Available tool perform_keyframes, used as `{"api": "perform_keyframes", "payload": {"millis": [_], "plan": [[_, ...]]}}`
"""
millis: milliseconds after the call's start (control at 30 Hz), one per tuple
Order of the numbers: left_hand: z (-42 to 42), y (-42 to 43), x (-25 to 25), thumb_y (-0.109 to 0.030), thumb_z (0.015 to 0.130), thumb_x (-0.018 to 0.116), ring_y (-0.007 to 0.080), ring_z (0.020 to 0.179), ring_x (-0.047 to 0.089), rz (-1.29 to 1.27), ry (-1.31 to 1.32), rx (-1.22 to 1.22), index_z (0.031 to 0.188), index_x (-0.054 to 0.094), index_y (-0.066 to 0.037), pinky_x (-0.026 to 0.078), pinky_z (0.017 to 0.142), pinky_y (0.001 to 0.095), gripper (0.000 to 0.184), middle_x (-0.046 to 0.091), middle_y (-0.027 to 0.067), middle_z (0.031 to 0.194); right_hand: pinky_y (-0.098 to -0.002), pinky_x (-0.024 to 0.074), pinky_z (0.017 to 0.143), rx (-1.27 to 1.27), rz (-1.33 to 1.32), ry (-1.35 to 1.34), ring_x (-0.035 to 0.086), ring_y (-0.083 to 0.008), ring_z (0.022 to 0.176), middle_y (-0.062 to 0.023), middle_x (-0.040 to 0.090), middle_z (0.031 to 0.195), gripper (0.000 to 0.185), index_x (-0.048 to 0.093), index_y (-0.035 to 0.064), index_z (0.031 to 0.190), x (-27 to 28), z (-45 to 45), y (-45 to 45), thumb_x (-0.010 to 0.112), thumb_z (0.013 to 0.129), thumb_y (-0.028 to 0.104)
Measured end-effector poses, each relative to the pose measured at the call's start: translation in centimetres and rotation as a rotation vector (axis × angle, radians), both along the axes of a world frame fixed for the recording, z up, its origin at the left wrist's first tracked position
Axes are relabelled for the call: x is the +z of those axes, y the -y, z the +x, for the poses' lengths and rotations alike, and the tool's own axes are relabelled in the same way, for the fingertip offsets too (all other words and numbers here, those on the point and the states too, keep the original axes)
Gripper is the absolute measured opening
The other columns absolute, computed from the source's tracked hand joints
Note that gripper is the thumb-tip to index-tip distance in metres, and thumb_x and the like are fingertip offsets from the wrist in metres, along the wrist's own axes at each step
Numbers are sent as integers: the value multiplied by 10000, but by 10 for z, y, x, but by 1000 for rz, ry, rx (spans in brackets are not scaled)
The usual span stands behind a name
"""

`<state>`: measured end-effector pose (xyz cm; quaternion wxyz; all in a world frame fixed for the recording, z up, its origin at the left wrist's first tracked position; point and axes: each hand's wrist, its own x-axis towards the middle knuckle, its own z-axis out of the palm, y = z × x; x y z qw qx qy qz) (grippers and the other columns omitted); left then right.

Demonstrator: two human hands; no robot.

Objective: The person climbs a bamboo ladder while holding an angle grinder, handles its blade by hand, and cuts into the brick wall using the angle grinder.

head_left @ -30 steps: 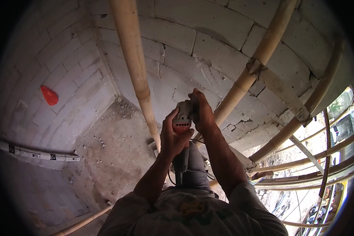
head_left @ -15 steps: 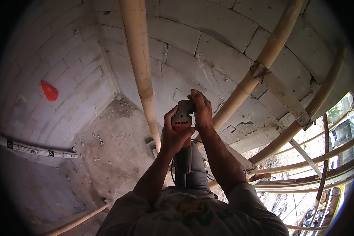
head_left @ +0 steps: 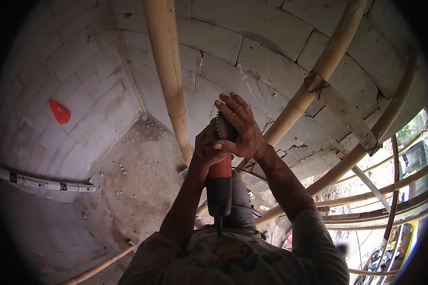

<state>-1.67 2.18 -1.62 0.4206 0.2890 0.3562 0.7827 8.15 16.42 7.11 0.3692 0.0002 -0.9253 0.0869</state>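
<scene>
An angle grinder with a red body and dark grey rear handle points away from me, above my legs. On its head sits a toothed saw blade, turned nearly edge-on. My left hand wraps round the grinder's head from the left, its thumb across the red housing. On the other side my right hand lies against the blade, fingers stretched out and a little apart, thumb reaching toward the housing. The palm hides much of the blade. A dark power cord loops beside the tool on the right.
Bamboo poles rise before a block wall; another pole slants on the right, tied to a wooden board. A red object is on the left wall. Rubble lies on the floor. Bright scaffolding stands at right.
The grinder has rotated, so the toothed blade and more of the red body now show. My right hand has opened from a closer hold, its fingers straightened against the blade. The left hand stays wrapped.
</scene>
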Motion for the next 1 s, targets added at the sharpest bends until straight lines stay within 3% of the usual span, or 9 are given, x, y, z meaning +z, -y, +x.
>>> {"api": "perform_keyframes", "payload": {"millis": [33,133,200,267,367,567,667,867,1000], "plan": [[0,2,2,-41,777,741,273,1175,577,-5,39,-41,1515,211,-66,533,968,413,909,458,185,1363,-491,437,1039,-36,130,47,477,-436,1289,-297,454,1405,974,448,-33,1430,2,2,-2,733,766,621],[3,3,8,-58,768,736,294,1066,621,-17,94,-86,1515,224,-85,562,891,435,906,491,190,1310,-481,437,1045,-145,-263,-90,480,-442,1295,-309,471,1387,1071,406,-39,1451,-8,11,6,705,743,707],[7,-1,2,-86,752,733,309,916,664,-40,55,-2,1517,252,-116,580,802,438,905,536,187,1231,-470,434,1053,-326,-560,141,483,-446,1296,-308,490,1369,1081,392,-44,1454,-4,14,16,714,743,703],[10,1,-1,-82,748,734,308,924,662,-90,58,7,1517,253,-121,581,800,432,908,532,182,1241,-451,433,1060,-375,-843,295,490,-451,1295,-312,513,1351,1038,389,-60,1444,-8,14,19,761,755,622],[9,6,-2,-46,747,725,310,992,657,-89,127,-56,1515,231,-101,573,858,436,915,515,189,1286,-440,427,1080,-276,-749,316,517,-393,1300,-293,511,1386,972,422,-51,1436,-3,18,20,844,737,477],[-1,12,-16,-51,729,706,320,985,664,-30,176,-131,1511,246,-89,570,879,457,908,517,196,1298,-456,378,1136,107,-305,260,422,-422,1376,-246,412,1498,949,413,31,1468,0,26,7,888,658,169],[-2,13,-18,-53,727,707,319,976,664,-12,170,-135,1507,256,-86,574,868,458,902,520,197,1293,-452,371,1141,73,-280,313,412,-409,1388,-228,406,1509,962,398,26,1477,1,27,8,900,673,197],[3,14,-8,-48,725,719,319,972,662,-89,120,-105,1501,262,-83,588,834,447,901,523,191,1290,-455,381,1130,-358,-924,420,429,-387,1378,-234,414,1500,1006,359,8,1496,-2,23,24,897,710,331],[5,12,-12,-47,724,725,316,1020,647,-27,148,-99,1500,269,-82,582,861,452,900,515,181,1313,-459,368,1142,-177,-618,400,394,-395,1401,-249,419,1489,1027,339,2,1504,-1,24,17,888,690,303]]}}
